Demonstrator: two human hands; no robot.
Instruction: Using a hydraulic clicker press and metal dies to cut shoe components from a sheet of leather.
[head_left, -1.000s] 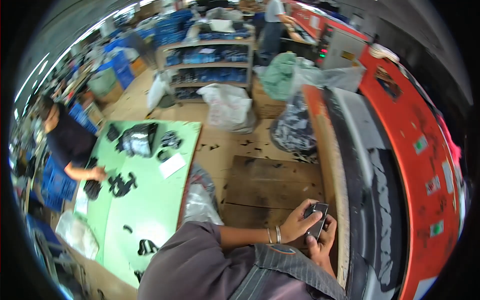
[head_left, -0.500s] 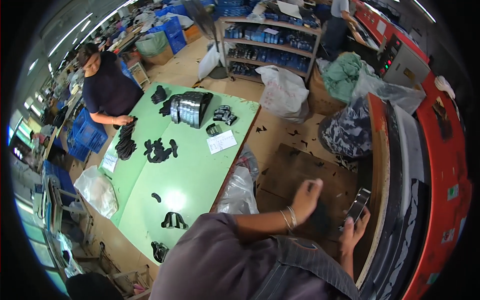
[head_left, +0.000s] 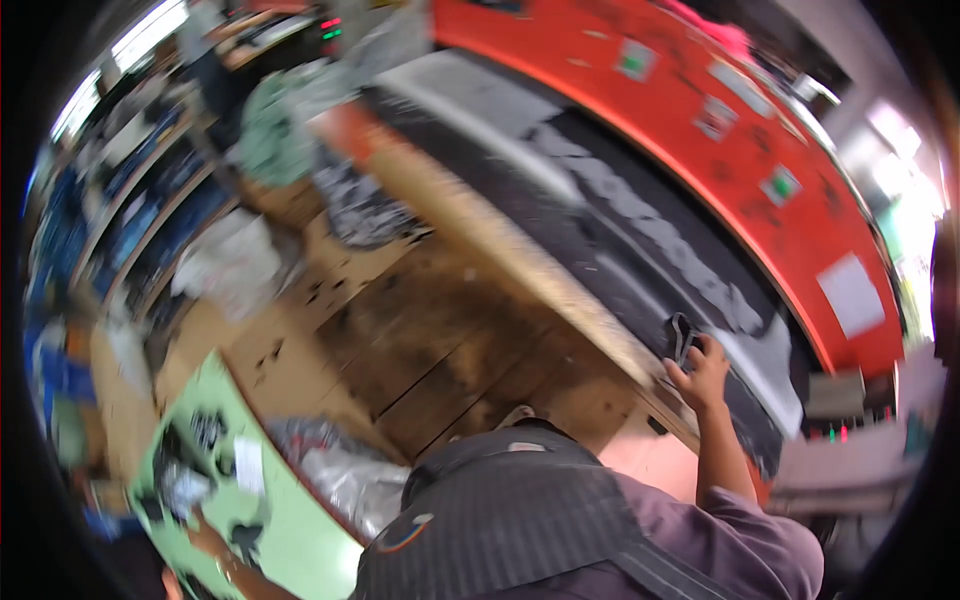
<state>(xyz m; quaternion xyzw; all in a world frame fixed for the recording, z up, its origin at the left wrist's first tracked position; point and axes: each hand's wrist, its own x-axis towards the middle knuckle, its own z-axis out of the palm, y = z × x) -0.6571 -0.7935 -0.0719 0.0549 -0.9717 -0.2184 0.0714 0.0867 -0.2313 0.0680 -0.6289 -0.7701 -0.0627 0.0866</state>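
Note:
My right hand [head_left: 703,373] reaches over the machine bed, thumb and fingers curled at the lower end of a narrow metal cutting die [head_left: 681,337]. The die is a thin looped strip, standing over the dark sheet material [head_left: 615,262] on the bed. At the lower left, my left hand [head_left: 207,540], with bracelets at the wrist, is over the green table [head_left: 310,525], close to a shiny silver curved stack [head_left: 185,487]. Blur hides its fingers and whether it touches the stack. Black cut pieces [head_left: 246,540] and a white paper [head_left: 249,466] lie nearby.
A long red machine beam [head_left: 600,65] spans behind the bed. The bed's wooden front edge [head_left: 500,240] runs diagonally. Clear plastic bags [head_left: 350,480] stand beside the table; a white sack [head_left: 232,262] and shelving [head_left: 150,220] are at left. Dark scraps litter the brown floor boards [head_left: 430,340].
My view has swung right toward the red machine. My right hand has carried the die over the bed's dark sheet. My left hand has moved from above the floor to over the table.

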